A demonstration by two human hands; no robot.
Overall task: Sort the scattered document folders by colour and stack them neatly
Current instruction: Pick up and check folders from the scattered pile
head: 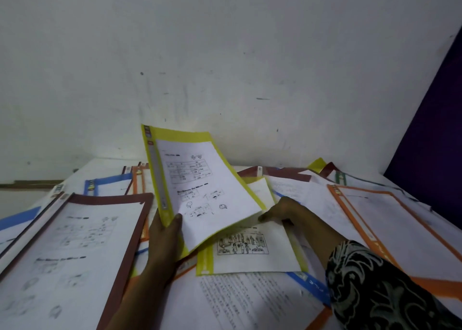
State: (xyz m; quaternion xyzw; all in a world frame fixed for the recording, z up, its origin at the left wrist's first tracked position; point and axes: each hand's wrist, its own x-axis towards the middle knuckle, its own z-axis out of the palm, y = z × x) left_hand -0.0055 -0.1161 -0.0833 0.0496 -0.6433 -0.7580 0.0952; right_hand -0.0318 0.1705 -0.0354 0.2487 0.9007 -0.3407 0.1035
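My left hand (163, 239) grips the lower edge of a yellow folder (200, 179) and holds it tilted up above the pile, its printed sheet facing me. My right hand (282, 210) reaches under that raised folder and touches the top of a second yellow folder (250, 252) lying flat, with a cartoon drawing on its page; its fingertips are hidden. A brown folder (75, 242) lies at the left. An orange folder (390, 229) lies at the right. Blue folders (107, 183) and more brown ones (282, 173) overlap further back.
Folders and loose white sheets (250, 299) cover the whole surface, overlapping in several layers. A white wall (225, 67) rises right behind the pile. A dark purple panel (430, 142) stands at the right edge.
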